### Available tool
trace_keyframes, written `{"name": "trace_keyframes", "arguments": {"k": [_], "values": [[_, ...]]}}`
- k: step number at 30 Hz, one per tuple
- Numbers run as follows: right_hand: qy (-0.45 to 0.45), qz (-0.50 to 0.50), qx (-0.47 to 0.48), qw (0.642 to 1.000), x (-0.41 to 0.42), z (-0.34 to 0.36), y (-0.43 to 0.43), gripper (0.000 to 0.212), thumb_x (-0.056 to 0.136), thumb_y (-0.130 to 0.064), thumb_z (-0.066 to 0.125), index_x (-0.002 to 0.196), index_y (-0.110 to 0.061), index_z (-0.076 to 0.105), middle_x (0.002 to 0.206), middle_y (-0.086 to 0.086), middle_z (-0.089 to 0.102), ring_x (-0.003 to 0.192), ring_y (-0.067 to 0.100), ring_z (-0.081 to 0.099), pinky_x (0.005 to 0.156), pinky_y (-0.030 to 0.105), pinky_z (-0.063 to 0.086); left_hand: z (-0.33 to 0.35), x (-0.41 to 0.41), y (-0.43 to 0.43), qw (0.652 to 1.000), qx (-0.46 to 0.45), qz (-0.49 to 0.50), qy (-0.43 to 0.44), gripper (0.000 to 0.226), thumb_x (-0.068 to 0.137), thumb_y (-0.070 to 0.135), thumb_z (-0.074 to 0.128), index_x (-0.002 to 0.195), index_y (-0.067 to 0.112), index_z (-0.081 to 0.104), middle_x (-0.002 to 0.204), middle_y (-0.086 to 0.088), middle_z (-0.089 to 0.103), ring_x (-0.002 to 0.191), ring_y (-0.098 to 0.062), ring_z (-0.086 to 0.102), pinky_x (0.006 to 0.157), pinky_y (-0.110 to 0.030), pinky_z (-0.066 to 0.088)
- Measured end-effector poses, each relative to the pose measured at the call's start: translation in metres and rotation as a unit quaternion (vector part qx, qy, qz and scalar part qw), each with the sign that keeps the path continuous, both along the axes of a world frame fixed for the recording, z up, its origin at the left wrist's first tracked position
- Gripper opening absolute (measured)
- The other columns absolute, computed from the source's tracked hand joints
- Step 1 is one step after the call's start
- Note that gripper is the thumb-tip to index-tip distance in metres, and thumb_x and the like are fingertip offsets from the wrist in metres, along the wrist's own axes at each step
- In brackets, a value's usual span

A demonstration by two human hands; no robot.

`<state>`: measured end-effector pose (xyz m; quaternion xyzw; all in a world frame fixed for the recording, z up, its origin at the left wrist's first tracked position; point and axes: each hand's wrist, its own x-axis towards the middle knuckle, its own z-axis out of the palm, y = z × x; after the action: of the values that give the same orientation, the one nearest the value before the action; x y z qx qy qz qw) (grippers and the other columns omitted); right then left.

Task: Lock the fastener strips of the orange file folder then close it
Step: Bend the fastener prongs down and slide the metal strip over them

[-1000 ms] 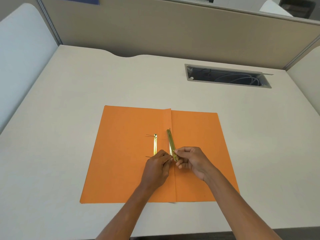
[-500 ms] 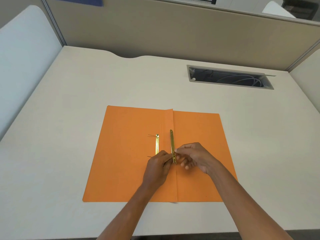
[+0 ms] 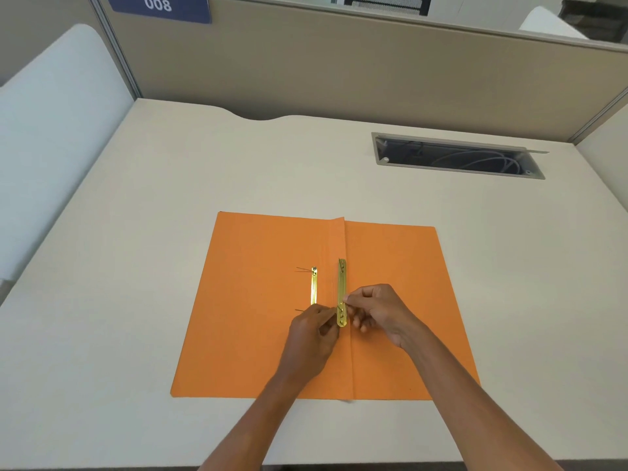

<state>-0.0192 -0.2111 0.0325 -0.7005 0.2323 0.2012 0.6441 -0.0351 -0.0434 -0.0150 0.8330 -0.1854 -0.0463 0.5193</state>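
Observation:
The orange file folder [image 3: 265, 334] lies open and flat on the desk in front of me. A gold base strip [image 3: 314, 287] is fixed left of the spine fold, with a thin prong sticking out at its far end. A loose gold fastener bar [image 3: 341, 283] lies along the spine. My left hand [image 3: 311, 338] pinches the bar's near end from the left. My right hand [image 3: 380, 312] pinches the same end from the right with thumb and forefinger. The base strip's near end is hidden behind my left hand.
The beige desk [image 3: 136, 266] is bounded by tan partition walls at the back and sides. A recessed cable slot [image 3: 458, 156] with white cables sits at the back right. A blue "008" label [image 3: 158, 6] hangs on the partition.
The bar has swung from a slight tilt to lying straight along the spine. My right hand's fingers curled closer onto its near end. The camera view tipped slightly upward.

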Motion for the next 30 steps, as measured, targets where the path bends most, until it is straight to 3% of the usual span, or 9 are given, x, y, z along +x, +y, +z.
{"name": "trace_keyframes", "arguments": {"k": [5, 11, 16, 20, 30], "values": [[-0.002, 0.028, -0.054, 0.998, 0.003, 0.0, -0.001, 0.018, 0.088, -0.012, 0.069, 0.075, -0.002, 0.066, 0.06, 0.007, 0.062, 0.042, 0.017, 0.055, 0.038, 0.024, 0.042, -0.005, -0.003, 0.008, 1.0, -0.007, 0.026, -0.013, 0.023, 0.085, 0.005, 0.063, 0.107, 0.01, 0.071, 0.093, -0.001, 0.066, 0.078, -0.013, 0.065, 0.07, -0.038, 0.057], [-0.004, 0.076, -0.148, 0.986, 0.006, 0.002, -0.001, 0.019, 0.092, -0.013, 0.065, 0.076, -0.002, 0.061, 0.064, 0.009, 0.06, 0.042, 0.016, 0.057, 0.038, 0.024, 0.044, -0.001, 0.0, 0.008, 0.997, 0.023, 0.002, -0.078, 0.023, 0.088, 0.005, 0.062, 0.11, 0.007, 0.069, 0.102, -0.001, 0.064, 0.073, -0.009, 0.058, 0.065, -0.023, 0.05], [0.0, 0.06, -0.189, 0.98, 0.006, 0.0, 0.0, 0.019, 0.088, -0.013, 0.069, 0.077, 0.002, 0.063, 0.06, 0.009, 0.061, 0.043, 0.019, 0.062, 0.041, 0.026, 0.048, -0.002, 0.015, 0.012, 0.973, 0.117, -0.064, -0.188, 0.027, 0.085, 0.021, 0.065, 0.11, 0.013, 0.068, 0.111, 0.001, 0.065, 0.104, -0.015, 0.055, 0.089, -0.026, 0.042], [0.007, 0.039, -0.198, 0.979, 0.004, -0.001, 0.004, 0.018, 0.087, -0.012, 0.069, 0.08, 0.004, 0.065, 0.059, 0.008, 0.06, 0.043, 0.02, 0.063, 0.04, 0.026, 0.05, -0.006, 0.024, 0.016, 0.955, 0.17, -0.115, -0.212, 0.038, 0.084, 0.035, 0.065, 0.117, 0.016, 0.065, 0.123, 0.004, 0.063, 0.119, -0.015, 0.052, 0.102, -0.027, 0.034], [0.026, 0.055, -0.236, 0.97, 0.009, 0.003, 0.006, 0.018, 0.086, -0.012, 0.071, 0.077, -0.001, 0.062, 0.06, 0.011, 0.063, 0.048, 0.027, 0.067, 0.041, 0.028, 0.05, -0.011, 0.035, 0.016, 0.942, 0.204, -0.147, -0.221, 0.044, 0.088, 0.045, 0.062, 0.125, 0.019, 0.061, 0.139, 0.004, 0.055, 0.135, -0.013, 0.041, 0.109, -0.028, 0.027]]}}
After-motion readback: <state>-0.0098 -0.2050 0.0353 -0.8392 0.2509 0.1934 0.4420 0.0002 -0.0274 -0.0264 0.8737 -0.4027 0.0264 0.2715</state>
